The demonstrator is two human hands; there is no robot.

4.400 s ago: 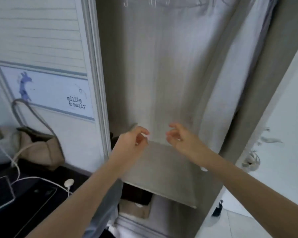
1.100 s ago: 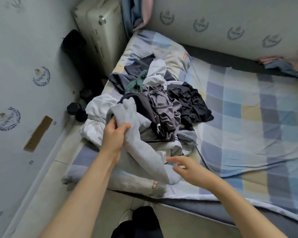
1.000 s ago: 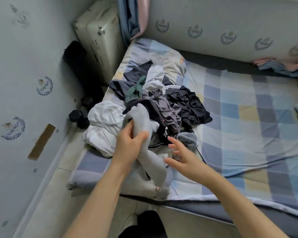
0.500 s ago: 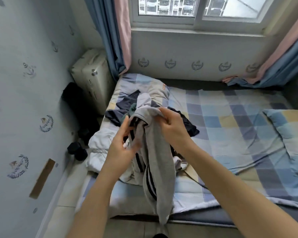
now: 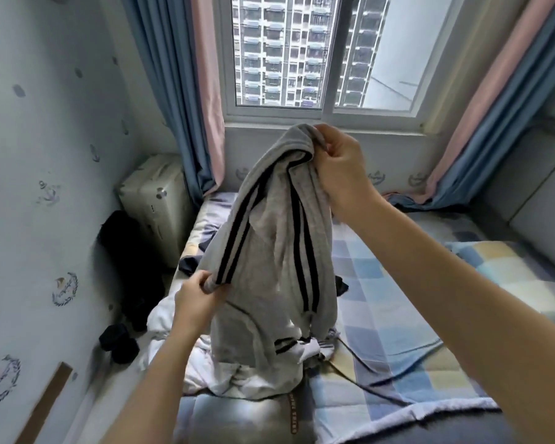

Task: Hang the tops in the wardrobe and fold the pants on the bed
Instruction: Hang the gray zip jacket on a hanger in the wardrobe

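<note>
Right hand (image 5: 340, 168) in a clenched grip on the top edge of the grey striped garment (image 5: 269, 251), fingers curled over a bunched fold and raised in front of the window (image 5: 305, 52); left hand (image 5: 196, 299) lower, its grip pinching a striped hem or cuff end at the garment's left side; both grips grasping cloth, neither released.

Garment hangs between the two hands above the near-left part of the bed (image 5: 398, 299); its lower end drapes down onto the clothes pile (image 5: 237, 373), touching white cloth there; it is not yet free of the pile.

Handling, judged from the drape: soft knit, limp, no stiffness; folds collapse under its own weight; looks moderately heavy for cloth, like sweat fabric; not slippery, not fragile; a pinch holds it without strain. Black double stripes run along its length on two panels; these serve as a guide to seams.

Whether top or pants: cannot tell with certainty; the long striped panels suggest trouser legs or sleeves; the shape is still bunched.

Where to take hold, as a judgement: find the waistband or shoulder line and grip its two corners, well apart, so the cloth hangs flat; then shake out; the present grips, one high and one low, leave it twisted.

Risk: trailing end may drag other items off the pile; lift clear first.
</note>
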